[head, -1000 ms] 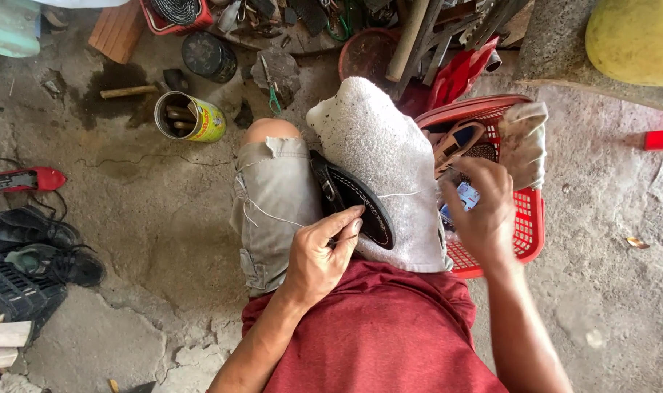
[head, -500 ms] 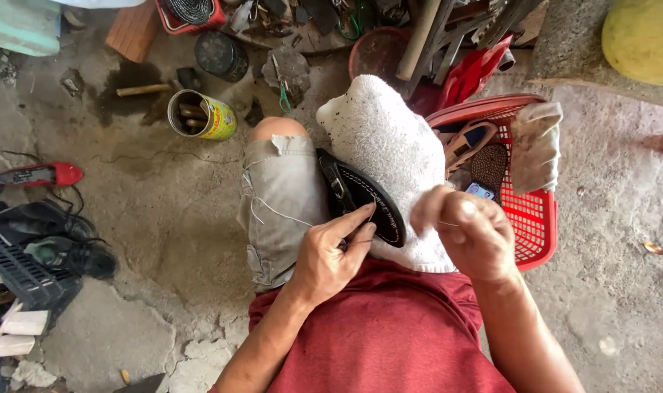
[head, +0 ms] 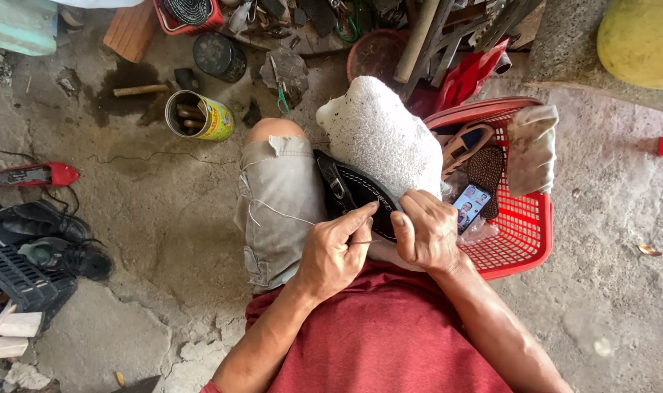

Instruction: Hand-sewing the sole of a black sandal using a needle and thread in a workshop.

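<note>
At far left a red high-heeled shoe (head: 34,175) lies on the concrete floor (head: 164,218). Your left hand (head: 335,251) pinches a thin needle-like tool, its grip closed on it, against the black leather sandal (head: 350,193) lying across your lap. Your right hand (head: 427,231) clasps the sandal's near edge. The red plastic basket (head: 517,233) sits beside your right knee.

Two hands, the left hand (head: 336,255) and the right hand (head: 427,231), meet at centre on one black sandal (head: 350,191). One red basket (head: 524,225) right. One tin can (head: 199,115) upper left. One red shoe (head: 34,175) far left. One phone (head: 470,204) in the basket.
</note>
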